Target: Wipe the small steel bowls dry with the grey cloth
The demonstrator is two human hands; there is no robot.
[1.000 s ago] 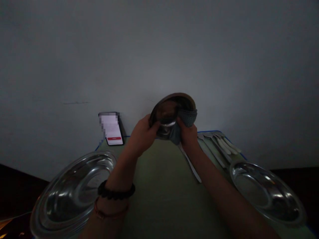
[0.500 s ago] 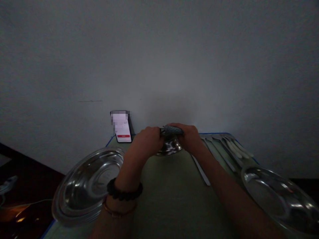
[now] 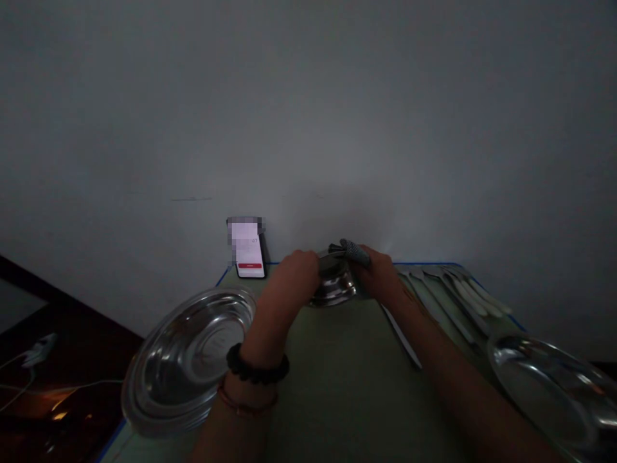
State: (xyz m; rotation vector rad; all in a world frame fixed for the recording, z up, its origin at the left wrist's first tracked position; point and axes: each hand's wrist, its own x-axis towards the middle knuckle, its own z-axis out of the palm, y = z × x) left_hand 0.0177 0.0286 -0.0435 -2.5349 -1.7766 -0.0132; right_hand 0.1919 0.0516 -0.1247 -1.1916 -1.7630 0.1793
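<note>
A small steel bowl (image 3: 335,286) sits low over the far middle of the green table (image 3: 337,379), held between both hands. My left hand (image 3: 294,280) grips its left rim with curled fingers. My right hand (image 3: 378,276) holds the right side and presses a grey cloth (image 3: 354,251) against the rim. A black bead bracelet is on my left wrist.
A large steel plate (image 3: 193,354) lies at the left table edge, another steel plate (image 3: 554,392) at the right. Several spoons and knives (image 3: 453,296) lie in a row at the right rear. A lit phone (image 3: 248,251) leans on the wall. Cables lie on the dark floor at left.
The bowl, held up and tilted toward me a second ago, has come down to the table surface with both hands still on it. The view has shifted to the left.
</note>
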